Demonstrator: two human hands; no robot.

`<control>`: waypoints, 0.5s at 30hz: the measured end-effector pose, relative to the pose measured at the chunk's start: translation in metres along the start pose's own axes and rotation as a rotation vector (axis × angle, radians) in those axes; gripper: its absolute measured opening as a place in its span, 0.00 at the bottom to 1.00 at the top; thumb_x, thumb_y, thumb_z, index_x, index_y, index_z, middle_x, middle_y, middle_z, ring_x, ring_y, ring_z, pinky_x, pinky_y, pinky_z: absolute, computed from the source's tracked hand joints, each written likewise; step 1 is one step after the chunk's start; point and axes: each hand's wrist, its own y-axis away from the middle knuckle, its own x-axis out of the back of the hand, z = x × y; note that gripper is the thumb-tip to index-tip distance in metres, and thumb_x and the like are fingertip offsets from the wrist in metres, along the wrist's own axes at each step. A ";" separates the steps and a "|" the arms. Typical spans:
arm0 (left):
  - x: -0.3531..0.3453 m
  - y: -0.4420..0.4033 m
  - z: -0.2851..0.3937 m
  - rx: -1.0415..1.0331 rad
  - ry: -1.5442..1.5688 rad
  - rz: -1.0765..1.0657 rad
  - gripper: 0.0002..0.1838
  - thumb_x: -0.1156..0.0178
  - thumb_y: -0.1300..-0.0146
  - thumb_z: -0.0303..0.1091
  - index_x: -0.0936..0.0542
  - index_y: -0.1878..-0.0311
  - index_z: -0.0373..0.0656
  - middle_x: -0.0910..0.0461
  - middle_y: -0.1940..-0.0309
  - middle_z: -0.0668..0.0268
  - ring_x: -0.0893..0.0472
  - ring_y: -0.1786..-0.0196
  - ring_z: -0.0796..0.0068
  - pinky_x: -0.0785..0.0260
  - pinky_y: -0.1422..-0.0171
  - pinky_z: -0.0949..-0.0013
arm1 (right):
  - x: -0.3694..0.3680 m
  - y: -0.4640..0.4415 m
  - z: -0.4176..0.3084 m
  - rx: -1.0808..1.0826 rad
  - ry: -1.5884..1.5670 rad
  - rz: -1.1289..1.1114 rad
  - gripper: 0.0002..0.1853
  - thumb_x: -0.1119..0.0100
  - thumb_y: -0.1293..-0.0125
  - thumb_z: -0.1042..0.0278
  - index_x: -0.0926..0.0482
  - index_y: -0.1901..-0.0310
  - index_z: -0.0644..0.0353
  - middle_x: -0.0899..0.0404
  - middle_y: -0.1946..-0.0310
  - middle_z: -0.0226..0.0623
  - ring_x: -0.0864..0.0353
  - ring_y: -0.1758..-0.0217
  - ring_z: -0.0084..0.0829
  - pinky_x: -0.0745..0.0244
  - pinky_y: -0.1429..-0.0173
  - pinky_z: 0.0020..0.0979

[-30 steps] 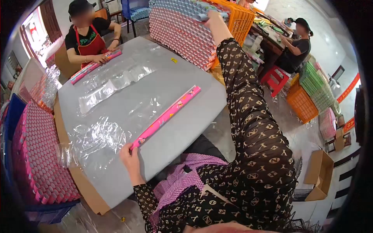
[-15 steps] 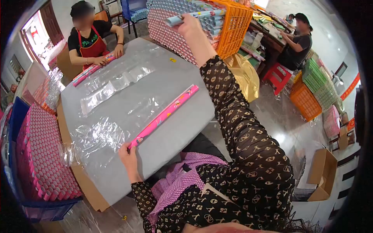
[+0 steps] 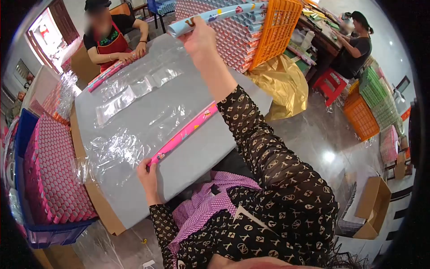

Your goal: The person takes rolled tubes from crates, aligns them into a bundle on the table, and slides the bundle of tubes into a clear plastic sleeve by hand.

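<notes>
Grey, many-sided and wide, the bench (image 3: 197, 150) fills the middle of the head view, with cardboard (image 3: 102, 208) along its left side. Clear plastic film (image 3: 118, 150) lies crumpled over its left part, and flat plastic sleeves (image 3: 145, 87) lie farther back. At its far right rises a stack of tubes (image 3: 228, 47), ends outward, beside an orange crate (image 3: 277, 33); below that hangs a gold sheet (image 3: 286, 89). Pink tubes (image 3: 56, 170) fill a blue crate (image 3: 58, 233) at the left.

On the bench, a pink roll (image 3: 181, 134) lies aslant; the left hand (image 3: 148, 177) has its fingers closed on the near end. In view, its far end reaches the right sleeve (image 3: 286, 166). The right hand (image 3: 201, 40) is raised, fingers wrapped round a pale blue roll (image 3: 228, 12) near one end — whether that roll touches the stack, I cannot tell. Across the bench, a co-worker (image 3: 112, 40) handles another roll.

A strip of grey surface runs between the pink roll and the near edge; marbled floor stretches from a red stool (image 3: 330, 85) to a cardboard box (image 3: 374, 206). Letter-like marks pattern the sleeve — too small to read surely.
</notes>
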 end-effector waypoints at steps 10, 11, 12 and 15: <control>0.001 0.001 0.007 -0.033 0.008 0.006 0.11 0.35 0.41 0.27 0.18 0.55 0.37 0.23 0.63 0.65 0.25 0.60 0.75 0.31 0.53 0.71 | -0.019 0.102 0.055 -0.157 0.042 -0.163 0.07 0.49 0.31 0.67 0.28 0.61 0.63 0.22 0.63 0.38 0.17 0.59 0.35 0.18 0.53 0.41; 0.000 0.001 0.009 -0.014 0.004 0.034 0.11 0.35 0.41 0.27 0.18 0.55 0.37 0.23 0.63 0.65 0.25 0.60 0.75 0.31 0.53 0.71 | -0.008 0.118 0.060 -0.181 0.094 -0.152 0.08 0.49 0.30 0.67 0.29 0.60 0.63 0.22 0.63 0.38 0.17 0.59 0.35 0.18 0.52 0.40; 0.001 0.000 0.009 -0.018 -0.001 0.007 0.10 0.35 0.41 0.27 0.18 0.55 0.37 0.22 0.63 0.65 0.25 0.60 0.74 0.31 0.53 0.71 | 0.004 0.133 0.065 -0.207 0.131 -0.201 0.08 0.50 0.29 0.68 0.30 0.57 0.64 0.22 0.61 0.40 0.17 0.58 0.34 0.18 0.52 0.39; 0.001 -0.001 0.009 -0.003 -0.026 0.002 0.11 0.35 0.42 0.27 0.18 0.56 0.38 0.21 0.63 0.62 0.24 0.59 0.71 0.30 0.52 0.69 | 0.033 0.179 0.053 -0.376 0.316 -0.320 0.10 0.48 0.29 0.65 0.33 0.54 0.61 0.25 0.63 0.32 0.24 0.60 0.23 0.26 0.57 0.30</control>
